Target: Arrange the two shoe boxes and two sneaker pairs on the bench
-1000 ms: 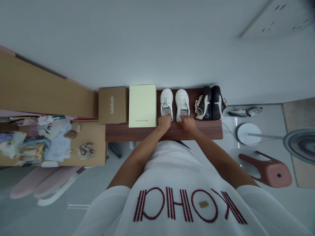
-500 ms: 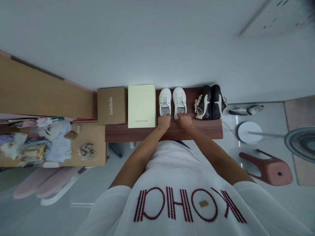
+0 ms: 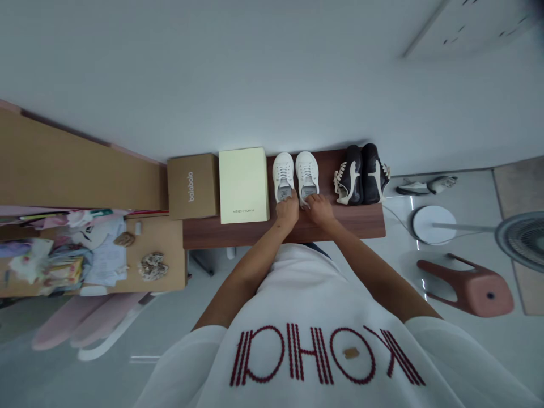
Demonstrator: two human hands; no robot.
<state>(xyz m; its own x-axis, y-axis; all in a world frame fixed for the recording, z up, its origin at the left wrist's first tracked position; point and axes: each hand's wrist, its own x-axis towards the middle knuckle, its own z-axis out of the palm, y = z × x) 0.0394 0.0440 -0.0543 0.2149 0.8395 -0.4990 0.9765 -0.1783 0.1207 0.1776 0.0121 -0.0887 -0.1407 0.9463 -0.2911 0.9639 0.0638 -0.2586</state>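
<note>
Two white lace-up sneakers stand side by side on a dark wooden bench, toes toward the wall. My left hand (image 3: 288,209) is closed at the heel of the left white sneaker (image 3: 283,169), near its inner side. At the heel of the right white sneaker (image 3: 306,168), my right hand (image 3: 319,209) has its fingers curled over the rim. Both heels are partly hidden by my fingers. A pale yellow shoe box (image 3: 243,181) lies just left of the sneakers.
Dark brown and cream sneakers (image 3: 361,175) stand on the bench's right part. A brown box (image 3: 192,187) adjoins the yellow one. The bench (image 3: 238,232) meets a cluttered desk (image 3: 172,249) at left. A pink stool (image 3: 480,289) and a fan (image 3: 527,238) are on the right.
My left hand has shifted a little right across the heel of the left sneaker. My right hand stays at its heel. The whole view has moved slightly; the sneakers look otherwise unmoved.
</note>
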